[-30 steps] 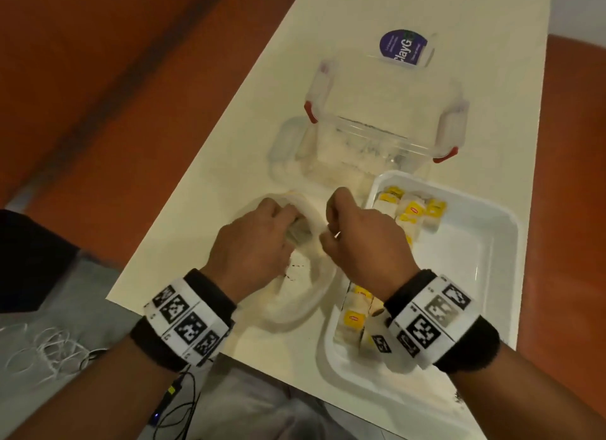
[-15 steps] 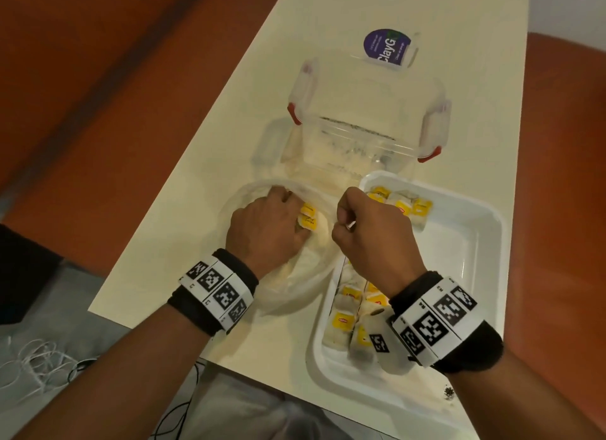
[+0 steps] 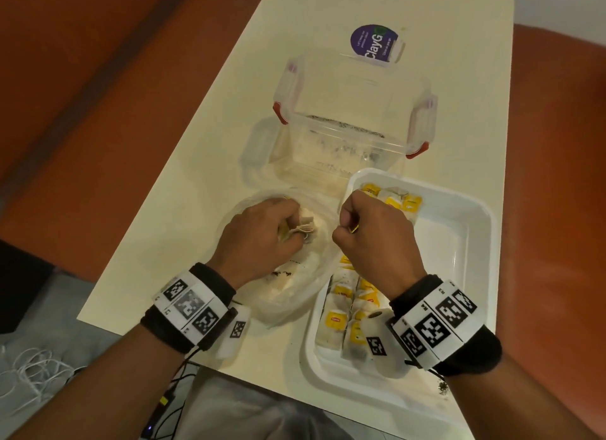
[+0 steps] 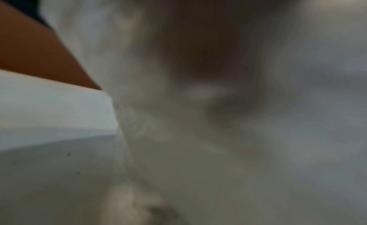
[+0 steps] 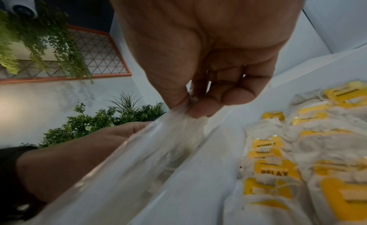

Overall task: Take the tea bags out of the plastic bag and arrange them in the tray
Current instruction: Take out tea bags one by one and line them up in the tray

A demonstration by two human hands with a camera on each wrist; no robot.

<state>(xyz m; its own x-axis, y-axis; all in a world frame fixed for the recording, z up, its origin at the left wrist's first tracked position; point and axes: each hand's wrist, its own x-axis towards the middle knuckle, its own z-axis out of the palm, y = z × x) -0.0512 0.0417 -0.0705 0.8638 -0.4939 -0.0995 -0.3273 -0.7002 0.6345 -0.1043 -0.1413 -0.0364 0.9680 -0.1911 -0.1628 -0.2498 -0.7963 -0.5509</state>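
A clear plastic bag lies on the table left of the white tray. My left hand is inside the bag's mouth, fingers curled round a bunch of tea bags. My right hand pinches the bag's rim between thumb and fingers and holds it up; the pinch on the plastic bag is plain in the right wrist view. Rows of tea bags with yellow tags lie in the tray's near left part, more tea bags at its far left corner. The left wrist view is blurred.
A clear lidded box with red clips stands just behind the bag and tray. A purple-labelled item lies farther back. The tray's right half is bare. Table edges run close on the left and near side; tea crumbs lie by the tray.
My left hand has drawn a bunch of tea bags up inside the bag's mouth, from yellow tags showing to white bags showing. My right hand keeps its pinch on the rim.
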